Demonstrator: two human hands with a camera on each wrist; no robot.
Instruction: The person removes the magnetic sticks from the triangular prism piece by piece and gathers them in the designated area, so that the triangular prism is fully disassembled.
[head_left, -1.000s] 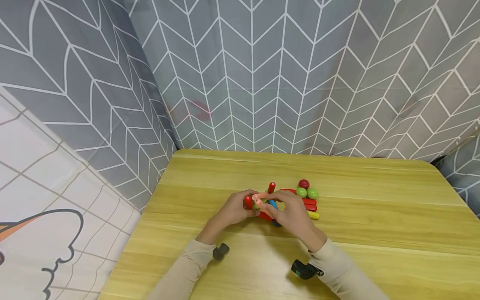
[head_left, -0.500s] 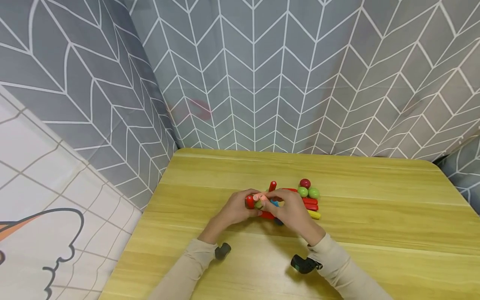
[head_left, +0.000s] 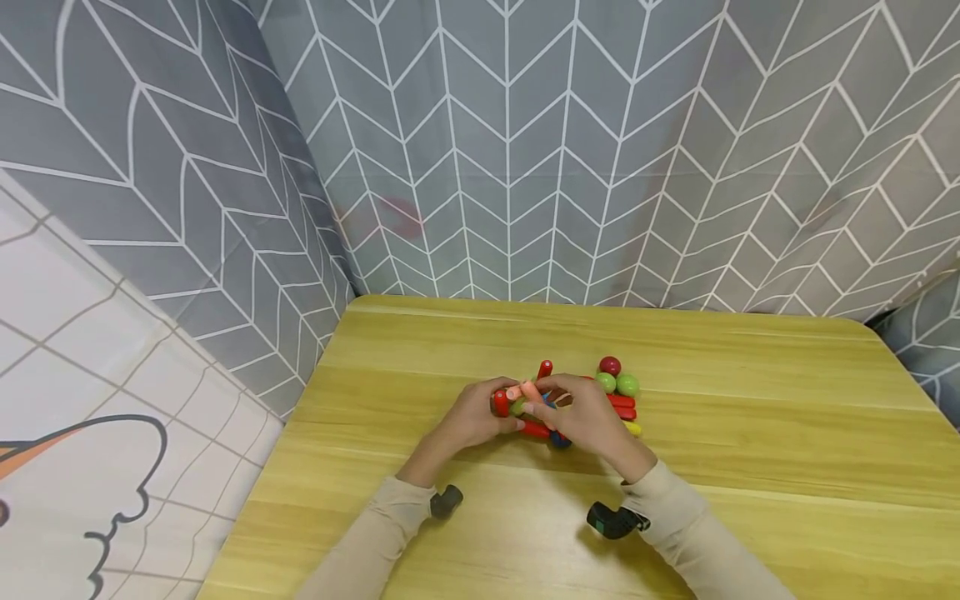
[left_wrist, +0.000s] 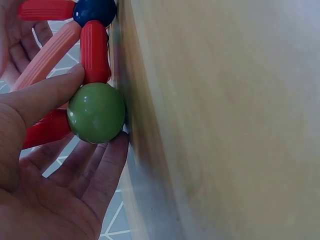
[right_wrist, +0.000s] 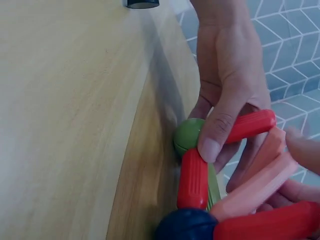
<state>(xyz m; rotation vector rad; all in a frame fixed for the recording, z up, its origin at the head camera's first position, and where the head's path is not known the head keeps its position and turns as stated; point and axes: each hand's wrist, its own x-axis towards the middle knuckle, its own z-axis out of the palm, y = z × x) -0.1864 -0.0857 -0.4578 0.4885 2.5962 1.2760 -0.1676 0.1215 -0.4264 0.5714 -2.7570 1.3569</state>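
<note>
A toy frame of magnetic rods and balls stands low over the table between both hands. My left hand holds it at a green ball, thumb on the ball's joint with a red rod and fingers beneath. That rod runs to a dark blue ball. Another red rod rises from the green ball. My right hand pinches a pink curved rod, which slopes up from near the blue ball. A second pink rod meets it near the top; whether they touch is unclear.
Right of the hands, on the wooden table, lie red rods, a yellow rod, green balls and a dark red ball. A patterned curtain hangs behind the table.
The right hand's pink rod has swung from a flatter slant to a steeper one, its upper end beside the other pink rod. The left hand stays almost still, holding the frame.
</note>
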